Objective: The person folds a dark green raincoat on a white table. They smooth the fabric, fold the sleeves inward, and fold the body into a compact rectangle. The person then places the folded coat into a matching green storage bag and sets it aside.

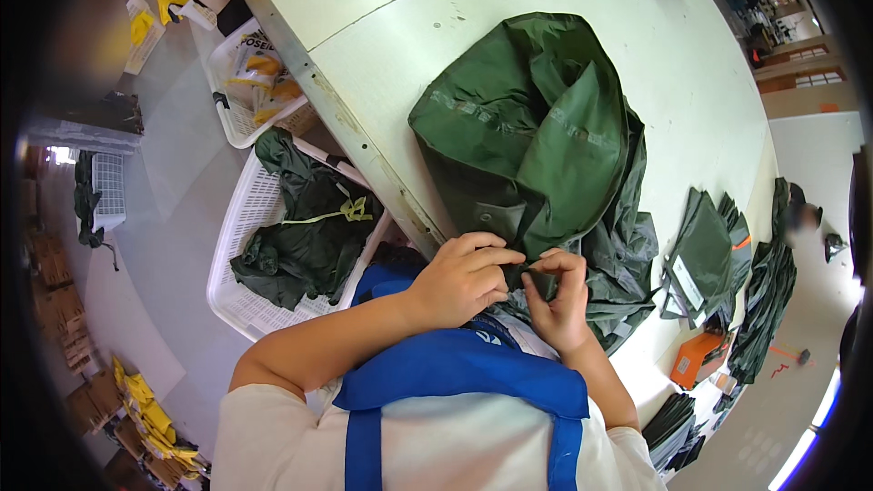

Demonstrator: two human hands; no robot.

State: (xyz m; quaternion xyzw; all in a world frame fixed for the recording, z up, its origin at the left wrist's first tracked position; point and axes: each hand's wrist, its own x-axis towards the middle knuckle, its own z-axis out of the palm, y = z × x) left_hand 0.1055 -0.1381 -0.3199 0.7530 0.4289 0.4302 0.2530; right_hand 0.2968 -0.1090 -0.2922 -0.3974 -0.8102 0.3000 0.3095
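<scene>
A dark green waterproof garment (546, 136) lies bunched on the pale table, with taped seams across it and a flap with a round snap (496, 218) near its lower edge. At that lower edge, close to my body, both hands are at work. My left hand (466, 278) pinches the edge of the cloth, its fingertips partly hidden by folds. Close beside it, my right hand (559, 295) holds a small fold of the same edge between thumb and bent fingers. Part of the garment spreads crumpled to the right of my right hand.
The table's metal edge (341, 118) runs diagonally at left. Beside it stand a white basket (238, 227) of dark green cloth with a yellowish cord and another basket (218, 64) with bagged yellow items. To the right lie folded green pieces (700, 250) and an orange box (697, 359).
</scene>
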